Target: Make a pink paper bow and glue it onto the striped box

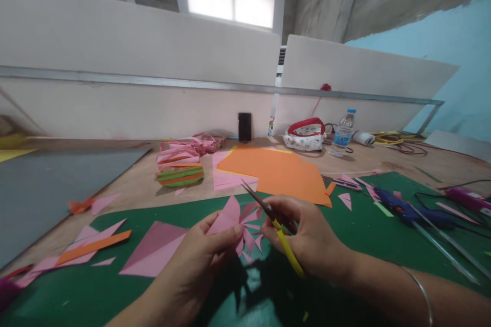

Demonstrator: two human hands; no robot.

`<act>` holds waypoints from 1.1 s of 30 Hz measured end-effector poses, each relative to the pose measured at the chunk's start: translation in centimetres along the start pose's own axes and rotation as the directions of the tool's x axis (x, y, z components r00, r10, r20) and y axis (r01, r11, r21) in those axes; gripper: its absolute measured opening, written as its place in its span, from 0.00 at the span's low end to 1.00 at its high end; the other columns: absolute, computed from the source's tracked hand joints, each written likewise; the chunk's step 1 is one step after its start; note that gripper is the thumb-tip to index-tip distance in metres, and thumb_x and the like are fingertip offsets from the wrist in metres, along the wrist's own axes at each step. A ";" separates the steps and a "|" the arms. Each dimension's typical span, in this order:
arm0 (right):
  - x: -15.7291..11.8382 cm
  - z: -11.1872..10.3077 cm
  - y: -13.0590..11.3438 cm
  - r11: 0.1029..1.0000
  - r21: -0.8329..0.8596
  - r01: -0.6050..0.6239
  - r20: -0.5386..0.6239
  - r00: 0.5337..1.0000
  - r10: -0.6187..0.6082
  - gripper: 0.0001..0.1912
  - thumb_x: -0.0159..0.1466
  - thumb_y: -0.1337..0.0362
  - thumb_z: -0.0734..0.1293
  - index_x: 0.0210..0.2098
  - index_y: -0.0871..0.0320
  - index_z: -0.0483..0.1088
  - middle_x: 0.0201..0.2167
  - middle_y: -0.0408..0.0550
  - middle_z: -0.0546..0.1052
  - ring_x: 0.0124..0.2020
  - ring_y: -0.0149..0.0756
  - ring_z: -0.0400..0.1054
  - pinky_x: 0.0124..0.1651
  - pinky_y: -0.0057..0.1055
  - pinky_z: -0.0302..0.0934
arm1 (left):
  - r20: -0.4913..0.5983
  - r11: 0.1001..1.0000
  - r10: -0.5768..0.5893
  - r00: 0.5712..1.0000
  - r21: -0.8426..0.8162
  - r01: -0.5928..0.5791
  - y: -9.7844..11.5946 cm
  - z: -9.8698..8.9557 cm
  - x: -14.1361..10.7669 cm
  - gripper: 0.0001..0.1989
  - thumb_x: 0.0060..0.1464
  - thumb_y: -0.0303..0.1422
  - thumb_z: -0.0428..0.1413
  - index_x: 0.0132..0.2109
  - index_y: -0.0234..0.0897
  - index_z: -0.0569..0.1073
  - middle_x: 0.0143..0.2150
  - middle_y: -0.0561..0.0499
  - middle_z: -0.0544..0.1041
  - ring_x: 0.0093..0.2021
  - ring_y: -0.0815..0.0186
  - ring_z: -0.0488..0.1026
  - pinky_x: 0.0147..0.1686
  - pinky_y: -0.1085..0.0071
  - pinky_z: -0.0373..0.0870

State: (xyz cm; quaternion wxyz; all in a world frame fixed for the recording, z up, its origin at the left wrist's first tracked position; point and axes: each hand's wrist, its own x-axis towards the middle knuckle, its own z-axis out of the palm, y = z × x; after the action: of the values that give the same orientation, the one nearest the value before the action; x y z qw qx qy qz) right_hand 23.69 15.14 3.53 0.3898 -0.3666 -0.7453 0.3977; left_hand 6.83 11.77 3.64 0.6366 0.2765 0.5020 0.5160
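Observation:
Between thumb and fingers, my left hand (213,242) pinches a pink paper flower (230,217) with narrow cut petals fanning out on its right side. My right hand (303,230) holds yellow-handled scissors (286,250), their blades pointing up and to the left above the flower. The blades look closed or nearly so. Under both hands lies a green cutting mat (337,291). A square of pink paper (155,250) rests on it beside my left wrist, partly covered by my forearm.
Orange paper sheets (276,168) lie behind my hands. A glue gun (406,209) with glue sticks is at right, near a water bottle (343,133). A phone (244,126) leans on the white partition. Pink strips (192,148) and a striped pouch (181,176) stand at centre left.

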 end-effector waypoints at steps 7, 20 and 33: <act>-0.3 -0.9 -1.4 0.979 0.163 -0.122 0.093 0.990 0.108 0.13 0.54 0.71 0.68 0.40 0.59 0.70 0.24 0.38 0.69 0.26 0.26 0.64 0.32 0.25 0.61 | -0.126 0.998 0.056 0.990 -0.005 -0.057 1.3 -0.6 0.6 0.11 0.43 0.21 0.61 0.36 0.36 0.76 0.31 0.51 0.78 0.28 0.72 0.73 0.30 0.81 0.72; 0.7 -1.3 -1.0 0.987 0.054 -0.154 -0.045 0.987 0.156 0.13 0.55 0.67 0.67 0.41 0.59 0.67 0.30 0.44 0.73 0.32 0.31 0.67 0.36 0.29 0.63 | -0.010 0.998 0.040 0.999 0.041 -0.040 1.4 -0.6 0.7 0.16 0.42 0.17 0.61 0.40 0.33 0.74 0.30 0.50 0.78 0.28 0.70 0.75 0.33 0.76 0.74; 2.4 -3.9 1.3 0.955 -0.270 -0.122 -0.014 0.992 0.122 0.14 0.52 0.68 0.69 0.39 0.61 0.69 0.27 0.41 0.70 0.28 0.31 0.64 0.33 0.29 0.59 | 0.157 0.995 -0.051 0.986 0.092 0.036 0.8 -1.1 0.7 0.21 0.34 0.29 0.69 0.40 0.37 0.74 0.29 0.50 0.79 0.29 0.66 0.77 0.34 0.72 0.72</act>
State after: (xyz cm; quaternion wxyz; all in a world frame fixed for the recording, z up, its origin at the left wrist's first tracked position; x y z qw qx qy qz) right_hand 26.32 18.94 4.59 0.3097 -0.4610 -0.7692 0.3161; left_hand 5.54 12.50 3.68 0.6729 0.3339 0.4778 0.4555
